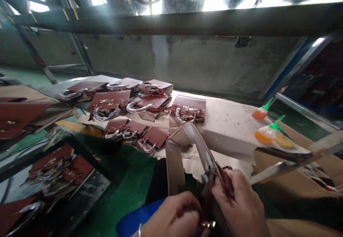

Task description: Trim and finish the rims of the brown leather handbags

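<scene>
Close in front of me is an unfinished brown handbag (174,165), its pale lining and frame-like sides spread so that I look through it. My right hand (241,201) grips the bag's brown edge on the right, thumb and fingers closed around it. Low at the near side, my left hand (179,213) has its fingers curled against the bag; its fingertips are partly hidden. A gold-coloured metal fitting (208,224) shows between the two hands.
Several brown handbags (109,101) with plastic-wrapped handles lie on the paper-covered table (227,119). Two green-tipped squeeze bottles (265,135) of orange liquid stand at its right. A cardboard box (286,180) sits below them. More bags (50,162) rest on a lower-left shelf. A metal beam (171,23) crosses above.
</scene>
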A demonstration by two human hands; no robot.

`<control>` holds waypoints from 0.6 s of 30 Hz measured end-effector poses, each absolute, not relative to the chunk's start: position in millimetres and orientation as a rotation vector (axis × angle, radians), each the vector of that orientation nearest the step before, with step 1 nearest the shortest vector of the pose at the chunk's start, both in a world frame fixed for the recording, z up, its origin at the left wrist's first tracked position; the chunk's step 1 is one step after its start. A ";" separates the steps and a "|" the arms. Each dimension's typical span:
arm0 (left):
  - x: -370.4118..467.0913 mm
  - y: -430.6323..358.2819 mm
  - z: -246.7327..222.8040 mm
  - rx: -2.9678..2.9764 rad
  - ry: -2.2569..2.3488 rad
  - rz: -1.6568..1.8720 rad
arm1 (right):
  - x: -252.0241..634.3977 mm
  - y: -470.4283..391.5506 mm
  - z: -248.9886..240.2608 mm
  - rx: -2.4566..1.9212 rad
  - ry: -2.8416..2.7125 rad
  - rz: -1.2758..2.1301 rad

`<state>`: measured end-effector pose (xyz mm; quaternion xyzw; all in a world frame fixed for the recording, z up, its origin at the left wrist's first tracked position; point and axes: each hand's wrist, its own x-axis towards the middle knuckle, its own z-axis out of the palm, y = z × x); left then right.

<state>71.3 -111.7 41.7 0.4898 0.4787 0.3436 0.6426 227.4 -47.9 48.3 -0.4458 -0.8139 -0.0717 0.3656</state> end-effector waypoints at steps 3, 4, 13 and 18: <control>74.0 -103.5 42.6 0.723 1.082 0.896 | 227.0 -48.6 44.4 -1.100 -2.106 -0.148; 74.8 -99.9 43.2 0.665 1.055 0.878 | 226.6 -47.9 42.5 -1.067 -2.111 -0.147; 69.2 -85.8 43.5 0.461 0.714 0.692 | 227.6 -37.5 24.1 -0.969 -2.243 -0.048; 66.1 -77.0 33.2 0.519 0.970 0.534 | 231.6 -31.0 16.6 -0.990 -2.260 0.031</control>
